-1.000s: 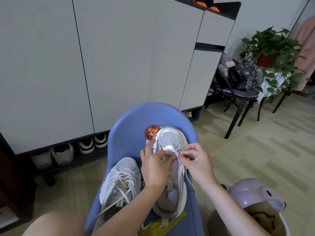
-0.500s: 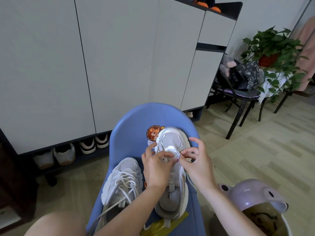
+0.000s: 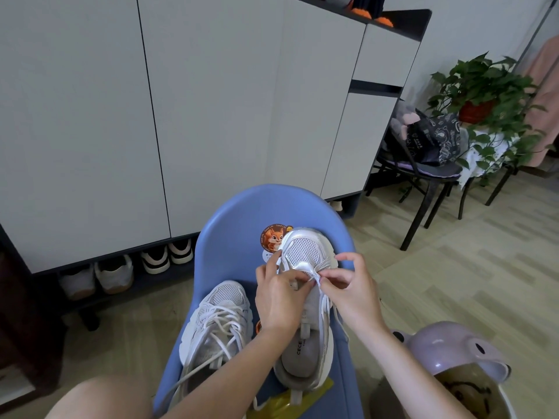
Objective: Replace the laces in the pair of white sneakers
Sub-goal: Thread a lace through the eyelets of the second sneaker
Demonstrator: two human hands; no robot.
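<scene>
Both hands, left (image 3: 279,300) and right (image 3: 351,290), are pinching a thin white lace (image 3: 317,281) at the lowest eyelets of the right-hand white mesh sneaker (image 3: 305,316) lying on the blue plastic chair (image 3: 239,219), probably threading; pulling the ends even likely comes next.

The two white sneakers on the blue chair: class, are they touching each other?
Cannot tell. In the head view the left hand and forearm cover the space between the laced sneaker and the right sneaker.

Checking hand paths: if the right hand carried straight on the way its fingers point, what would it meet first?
Probably the left hand: the right hand points leftward across the unlaced white mesh sneaker, fingers nearly meeting at the white lace.
</scene>
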